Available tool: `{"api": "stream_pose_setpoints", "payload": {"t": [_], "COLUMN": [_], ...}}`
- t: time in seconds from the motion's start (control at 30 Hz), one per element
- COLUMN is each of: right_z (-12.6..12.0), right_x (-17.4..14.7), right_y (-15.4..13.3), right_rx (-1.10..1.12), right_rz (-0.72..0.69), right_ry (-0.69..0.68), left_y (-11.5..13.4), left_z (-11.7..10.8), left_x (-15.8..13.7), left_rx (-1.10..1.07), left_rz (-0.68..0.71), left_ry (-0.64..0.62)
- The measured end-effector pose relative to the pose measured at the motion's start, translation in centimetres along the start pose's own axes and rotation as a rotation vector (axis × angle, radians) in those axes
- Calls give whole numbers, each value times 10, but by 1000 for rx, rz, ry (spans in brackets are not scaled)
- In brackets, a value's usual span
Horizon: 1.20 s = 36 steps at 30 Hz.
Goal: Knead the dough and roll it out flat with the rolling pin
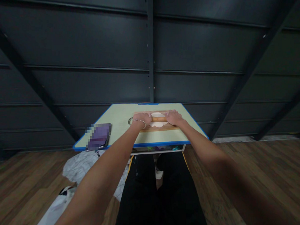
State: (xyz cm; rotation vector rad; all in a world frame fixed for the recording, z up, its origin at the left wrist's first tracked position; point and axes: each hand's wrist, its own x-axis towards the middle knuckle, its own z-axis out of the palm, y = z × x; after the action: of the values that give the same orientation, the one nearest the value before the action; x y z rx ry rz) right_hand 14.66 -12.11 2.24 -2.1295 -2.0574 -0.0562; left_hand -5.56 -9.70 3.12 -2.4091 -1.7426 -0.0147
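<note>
A wooden rolling pin (159, 119) lies crosswise over a flat, pale sheet of dough (158, 124). Under the dough is a wooden board (150, 129). My left hand (143, 117), with a bangle at the wrist, is closed around the pin's left end. At the other end my right hand (173, 117) grips the pin too. Both ends of the pin are hidden beneath my hands. The dough shows between them, above and below the pin.
The small table (120, 120) has a blue edge and an open shelf with items below its top. A purple, partly pixelated object (100, 136) lies at its left. Dark metal panels (101, 84) stand behind. White cloth-like material (79, 165) is on the floor at left.
</note>
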Motion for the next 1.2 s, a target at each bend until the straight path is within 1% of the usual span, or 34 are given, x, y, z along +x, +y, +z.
{"api": "stream_pose_setpoints", "payload": {"t": [0.17, 0.3, 0.37, 0.43, 0.6, 0.83, 1.03, 1.2], "right_z": [4, 4, 3, 3, 7, 3, 0, 0], "right_x": [-6, -7, -6, -5, -1, 3, 3, 7], "right_y": [0, 7, 12, 15, 13, 13, 12, 12], "right_rx": [-46, -99, -116, -123, -127, -85, -66, -54], "right_rz": [-60, -134, -137, -104, -41, -48, -23, -24], "right_ry": [57, 34, 28, 39, 92, 11, -4, -4], "left_y": [-1, 2, 5, 7, 6, 5, 5, 3], "left_z": [1, 4, 6, 8, 11, 14, 12, 11], "left_x": [-6, -9, -9, -9, -10, -6, -4, 1], "left_rx": [-34, -68, -77, -78, -56, -8, -54, -70], "left_rz": [-22, -104, -161, -188, -129, -104, -118, -108], "left_ry": [58, 101, 112, 122, 139, 147, 206, 188]}}
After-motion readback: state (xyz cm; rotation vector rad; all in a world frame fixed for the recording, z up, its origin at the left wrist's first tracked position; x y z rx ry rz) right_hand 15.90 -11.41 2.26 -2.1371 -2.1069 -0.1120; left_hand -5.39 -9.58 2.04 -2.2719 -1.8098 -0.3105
